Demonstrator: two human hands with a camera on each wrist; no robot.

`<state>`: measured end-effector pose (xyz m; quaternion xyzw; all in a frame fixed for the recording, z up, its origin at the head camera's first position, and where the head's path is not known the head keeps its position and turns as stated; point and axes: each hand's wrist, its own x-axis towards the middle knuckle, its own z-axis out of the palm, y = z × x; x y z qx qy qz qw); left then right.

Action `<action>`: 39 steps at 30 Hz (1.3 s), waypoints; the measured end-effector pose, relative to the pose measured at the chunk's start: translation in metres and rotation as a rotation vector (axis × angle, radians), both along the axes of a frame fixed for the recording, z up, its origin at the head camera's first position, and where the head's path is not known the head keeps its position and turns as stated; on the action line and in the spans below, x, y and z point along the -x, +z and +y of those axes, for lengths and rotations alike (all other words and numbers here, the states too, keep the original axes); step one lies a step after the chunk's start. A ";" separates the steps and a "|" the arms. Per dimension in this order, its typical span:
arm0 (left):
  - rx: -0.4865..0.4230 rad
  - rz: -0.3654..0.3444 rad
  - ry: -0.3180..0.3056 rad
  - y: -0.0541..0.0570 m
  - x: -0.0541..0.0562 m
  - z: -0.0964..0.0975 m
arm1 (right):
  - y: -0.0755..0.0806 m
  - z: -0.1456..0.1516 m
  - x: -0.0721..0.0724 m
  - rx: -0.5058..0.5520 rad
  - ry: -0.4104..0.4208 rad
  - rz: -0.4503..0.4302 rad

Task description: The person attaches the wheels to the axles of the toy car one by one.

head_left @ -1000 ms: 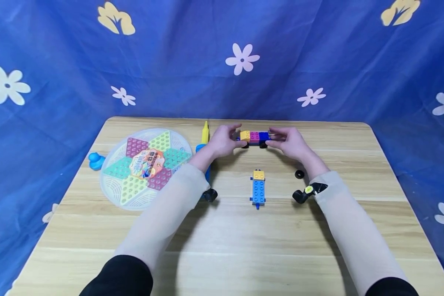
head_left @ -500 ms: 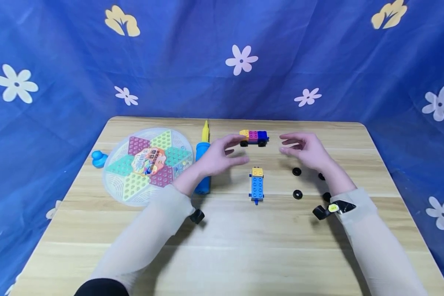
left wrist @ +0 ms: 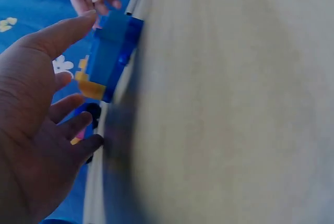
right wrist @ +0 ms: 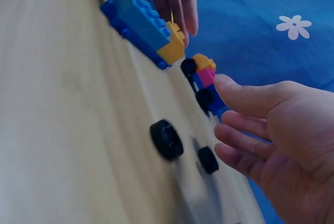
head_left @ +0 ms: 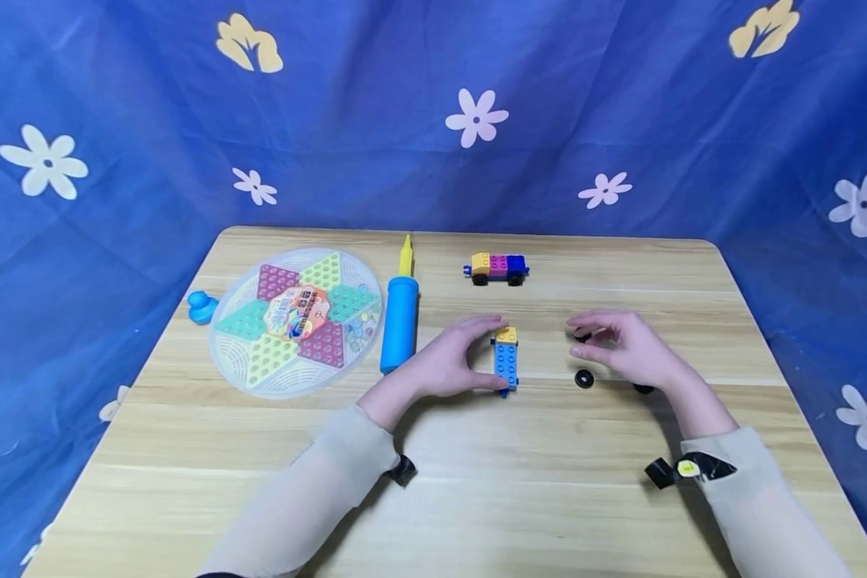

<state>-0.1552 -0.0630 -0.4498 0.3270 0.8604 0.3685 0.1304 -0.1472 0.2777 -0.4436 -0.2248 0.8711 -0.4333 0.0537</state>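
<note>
On the table lies a toy car base (head_left: 506, 365) of blue and yellow building bricks, with short pegs along its sides. My left hand (head_left: 441, 361) reaches over it from the left, thumb near the blue end and fingertips by the yellow end. In the left wrist view the fingers of the left hand (left wrist: 42, 114) are spread and relaxed beside the base. My right hand (head_left: 632, 349) hovers over loose black toy wheels (head_left: 584, 378), its fingers loosely bent with nothing between them. Two wheels (right wrist: 167, 139) show below the right hand (right wrist: 292, 135) in the right wrist view.
Farther back stands a wheeled brick car (head_left: 498, 269) in yellow, pink and dark blue. To the left are a blue hand pump (head_left: 400, 325) with a yellow nozzle, a round Chinese checkers board (head_left: 231, 353) and a blue rubber duck (head_left: 201, 307). A blue flowered cloth (head_left: 376, 120) hangs behind the table.
Both hands have let go of the wheeled car at the back and come nearer. The left has moved to the blue and yellow base, the right to the loose wheels.
</note>
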 end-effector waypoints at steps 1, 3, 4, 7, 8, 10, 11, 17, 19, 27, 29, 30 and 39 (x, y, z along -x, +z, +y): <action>-0.002 0.000 -0.001 -0.002 0.000 0.001 | -0.002 0.002 -0.003 -0.005 0.003 0.003; -0.004 0.001 -0.004 -0.006 0.001 0.002 | -0.007 0.006 -0.009 -0.024 0.004 0.010; -0.003 0.002 -0.006 -0.007 0.002 0.002 | -0.008 0.008 -0.012 -0.034 0.006 0.015; 0.020 0.001 -0.012 -0.009 0.003 0.004 | -0.014 0.011 -0.017 -0.063 0.021 0.029; 0.029 -0.002 -0.015 -0.010 0.003 0.004 | -0.015 0.012 -0.018 -0.074 0.027 0.035; 0.050 -0.002 -0.020 -0.011 0.004 0.005 | -0.018 0.013 -0.020 -0.095 0.040 0.041; 0.058 -0.001 -0.021 -0.011 0.004 0.006 | -0.019 0.014 -0.021 -0.103 0.049 0.043; 0.080 0.040 -0.038 -0.013 0.005 0.009 | -0.026 0.017 -0.025 -0.147 0.064 0.045; 0.077 0.054 -0.036 -0.014 0.005 0.009 | -0.026 0.018 -0.026 -0.144 0.060 0.047; -0.063 0.039 0.036 -0.010 0.002 0.009 | -0.028 0.016 -0.026 -0.132 0.081 0.066; -0.136 0.012 0.038 -0.008 0.000 0.009 | -0.027 0.016 -0.026 -0.125 0.078 0.071; -0.169 -0.003 0.037 -0.007 -0.001 0.009 | -0.027 0.016 -0.026 -0.116 0.080 0.078; -0.291 -0.022 -0.009 0.002 -0.007 0.007 | -0.021 0.009 -0.026 0.008 0.132 0.150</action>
